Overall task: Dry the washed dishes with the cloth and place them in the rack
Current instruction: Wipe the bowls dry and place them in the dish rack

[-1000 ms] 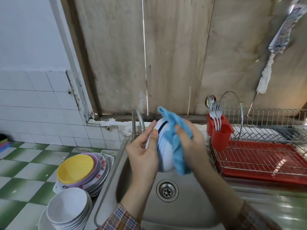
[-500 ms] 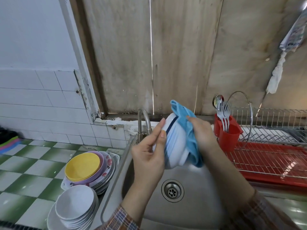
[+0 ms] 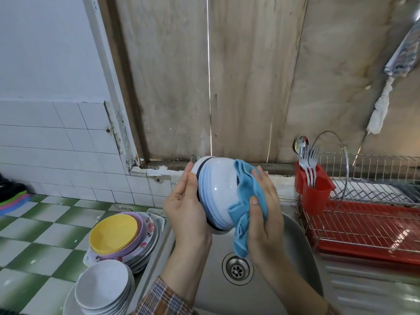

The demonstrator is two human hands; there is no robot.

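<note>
A white bowl with blue stripes (image 3: 216, 189) is held on its side above the sink, base turned to the right. My left hand (image 3: 185, 205) grips its rim from the left. My right hand (image 3: 264, 210) holds a blue cloth (image 3: 246, 208) bunched against the bowl's base and outer wall. The wire dish rack (image 3: 363, 221) with a red tray stands at the right and holds no dishes in view.
A steel sink (image 3: 293, 253) with its drain (image 3: 237, 269) lies below the hands. On the green checked counter at the left stand a stack of plates topped by a yellow plate (image 3: 113, 233) and a stack of white bowls (image 3: 102, 285). A red cutlery holder (image 3: 312, 189) holds forks.
The bowl has turned in my hands, showing more of its outer wall. My right hand with the cloth has slid down round the base. The view has shifted left and up.
</note>
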